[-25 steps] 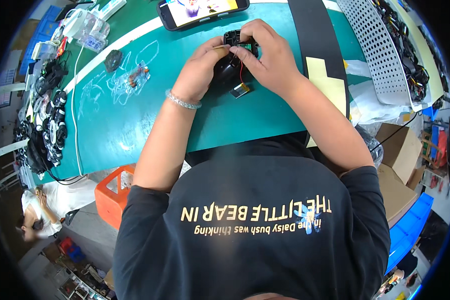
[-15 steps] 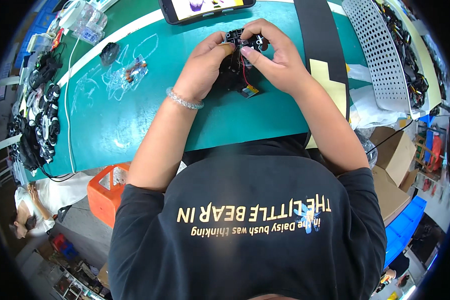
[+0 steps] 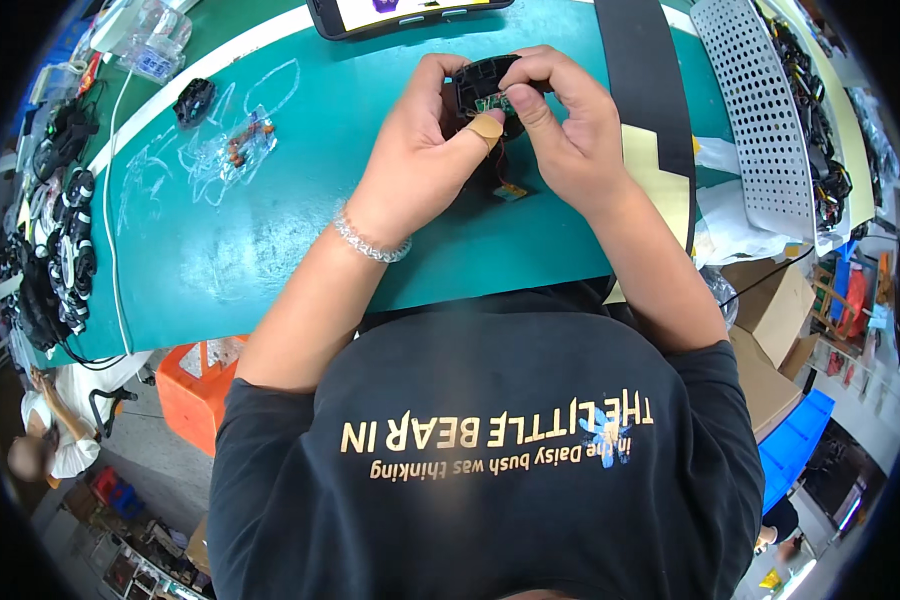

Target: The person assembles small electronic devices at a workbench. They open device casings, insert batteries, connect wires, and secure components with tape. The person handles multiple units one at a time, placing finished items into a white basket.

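Note:
Both hands are closed on a black plastic housing [image 3: 481,80] above the green table mat. Within the housing a small green circuit board [image 3: 493,102] shows. My left hand [image 3: 425,160] grips its left side, and the thumb, with a tan wrap on it, presses near the board. On the right edge, the thumb and forefinger of my right hand [image 3: 580,130] pinch the housing. Thin wires run down from it to a small flat piece with yellow on it [image 3: 510,191], perhaps a battery. The fingers behind the housing are hidden.
A phone [image 3: 400,15] stands at the far edge. Left of my hands lie a clear plastic bag with small parts [image 3: 245,145] and a black part [image 3: 194,102]. Bundled black cables [image 3: 75,235] line the left edge. A white perforated basket [image 3: 750,110] stands right.
The black housing has been turned, so the green board now shows. My left thumb has moved across it, and the hanging wired piece has shifted slightly right.

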Demonstrator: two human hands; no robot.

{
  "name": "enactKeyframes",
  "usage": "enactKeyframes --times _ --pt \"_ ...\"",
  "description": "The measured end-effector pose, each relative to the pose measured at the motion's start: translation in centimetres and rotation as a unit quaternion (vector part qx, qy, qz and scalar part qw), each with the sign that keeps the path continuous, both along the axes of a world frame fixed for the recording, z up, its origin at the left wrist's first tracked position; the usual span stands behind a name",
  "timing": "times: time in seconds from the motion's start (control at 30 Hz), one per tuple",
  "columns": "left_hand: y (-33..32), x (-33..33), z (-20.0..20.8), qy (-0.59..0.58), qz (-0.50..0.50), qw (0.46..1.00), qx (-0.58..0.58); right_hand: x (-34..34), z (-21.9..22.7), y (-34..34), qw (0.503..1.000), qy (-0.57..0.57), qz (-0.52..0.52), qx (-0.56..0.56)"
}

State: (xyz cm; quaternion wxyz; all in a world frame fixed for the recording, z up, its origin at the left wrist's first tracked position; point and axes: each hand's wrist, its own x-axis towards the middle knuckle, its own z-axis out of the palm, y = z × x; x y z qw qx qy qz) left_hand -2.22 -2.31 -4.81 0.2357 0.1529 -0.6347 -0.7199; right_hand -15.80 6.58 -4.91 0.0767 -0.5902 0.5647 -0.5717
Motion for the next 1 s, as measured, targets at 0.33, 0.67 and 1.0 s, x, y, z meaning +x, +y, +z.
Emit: enactKeyframes --times 0.33,0.67,1.0 --pt "-0.2 0.3 0.7 -0.064 0.02 0.996 -0.064 -1.0 0.0 0.6 0.99 -0.141 0.006 0.007" --pt "-0.3 0.6 1.5 -0.052 0.022 0.998 -0.031 -2.9 1.9 1.1 0.948 -0.247 0.18 0.088" --pt "-0.5 0.6 1.2 -0.052 0.087 0.985 -0.141 -2.0 1.8 0.8 0.971 -0.197 0.091 0.103"
